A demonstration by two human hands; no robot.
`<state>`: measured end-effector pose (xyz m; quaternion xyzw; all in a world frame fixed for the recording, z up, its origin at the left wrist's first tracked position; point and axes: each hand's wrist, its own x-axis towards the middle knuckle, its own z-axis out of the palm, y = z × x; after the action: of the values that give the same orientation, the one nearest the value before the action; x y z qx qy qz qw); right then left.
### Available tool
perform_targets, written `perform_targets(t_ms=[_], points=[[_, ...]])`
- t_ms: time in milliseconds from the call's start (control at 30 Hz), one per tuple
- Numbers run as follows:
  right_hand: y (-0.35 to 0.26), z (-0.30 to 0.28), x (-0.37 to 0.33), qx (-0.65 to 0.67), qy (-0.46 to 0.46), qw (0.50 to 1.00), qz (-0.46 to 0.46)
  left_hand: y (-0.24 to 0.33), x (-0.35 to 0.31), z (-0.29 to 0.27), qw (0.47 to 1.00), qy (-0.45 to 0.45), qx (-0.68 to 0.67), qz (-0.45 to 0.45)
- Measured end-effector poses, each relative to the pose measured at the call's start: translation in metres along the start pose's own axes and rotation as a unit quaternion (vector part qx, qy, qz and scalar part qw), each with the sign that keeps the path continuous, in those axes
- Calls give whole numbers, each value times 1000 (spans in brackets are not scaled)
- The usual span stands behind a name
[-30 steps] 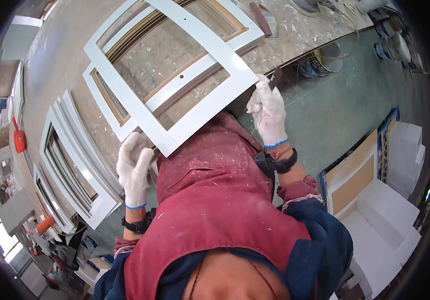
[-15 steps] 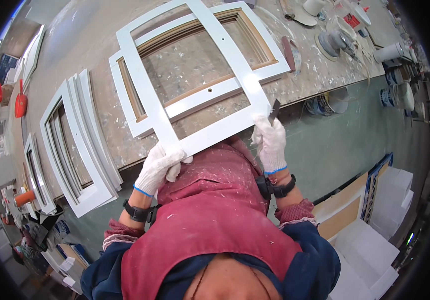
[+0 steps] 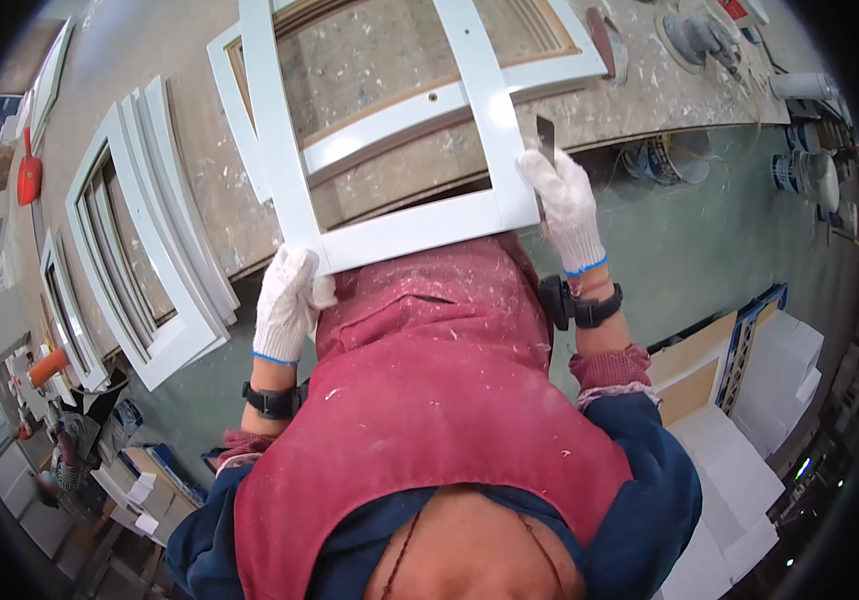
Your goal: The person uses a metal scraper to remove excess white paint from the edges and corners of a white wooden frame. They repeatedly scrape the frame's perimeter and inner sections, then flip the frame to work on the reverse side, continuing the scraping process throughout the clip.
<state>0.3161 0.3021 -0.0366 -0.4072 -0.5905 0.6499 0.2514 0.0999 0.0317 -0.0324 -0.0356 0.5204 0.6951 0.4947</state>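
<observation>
A white rectangular frame (image 3: 405,235) lies partly over another white frame (image 3: 390,136) on the bench, its near edge reaching past the bench edge to my apron. My left hand (image 3: 288,295), in a white knit glove, grips its near left corner. Against its right side is my gloved right hand (image 3: 567,200), closed round a dark flat blade, perhaps a scraper (image 3: 547,138), whose tip sticks up past the fingers. The handle end is hidden in the glove.
Several white frames (image 3: 165,215) lean together at the left, overhanging the bench (image 3: 215,225). A red dustpan-like tool (image 3: 29,178) lies beyond them. A sander (image 3: 695,40) sits far right; buckets (image 3: 668,160) stand beneath the bench. White boxes (image 3: 720,470) are at lower right.
The upper frame has swung a little, its near edge now more level. My right hand has moved right and up along its side with the blade; my left hand has shifted left.
</observation>
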Motion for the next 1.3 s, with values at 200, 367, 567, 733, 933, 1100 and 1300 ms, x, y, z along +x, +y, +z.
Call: perform_targets(t_ms=[200, 367, 567, 733, 933, 1100, 1300], points=[[-14, -9, -21, -82, 103, 991, -37, 2, 9, 9, 995, -89, 35, -36], [-17, 2, -68, -388, -38, 836, -386, -1, 17, 33, 980, -147, 82, -108], [1, 25, -81, -480, -135, 791, -355, -1, 37, 64, 921, -296, 185, -174], [10, 18, -81, -519, -108, 787, -316, -9, 45, 77, 912, -316, 199, -171], [-1, -10, -61, -484, 18, 822, -301, -12, 48, 69, 910, -319, 198, -178], [-4, -51, -33, -491, 151, 833, -207, -8, 46, 72, 909, -310, 210, -181], [1, -87, -3, -365, 260, 894, -20, 3, 40, 54, 930, -274, 189, -153]])
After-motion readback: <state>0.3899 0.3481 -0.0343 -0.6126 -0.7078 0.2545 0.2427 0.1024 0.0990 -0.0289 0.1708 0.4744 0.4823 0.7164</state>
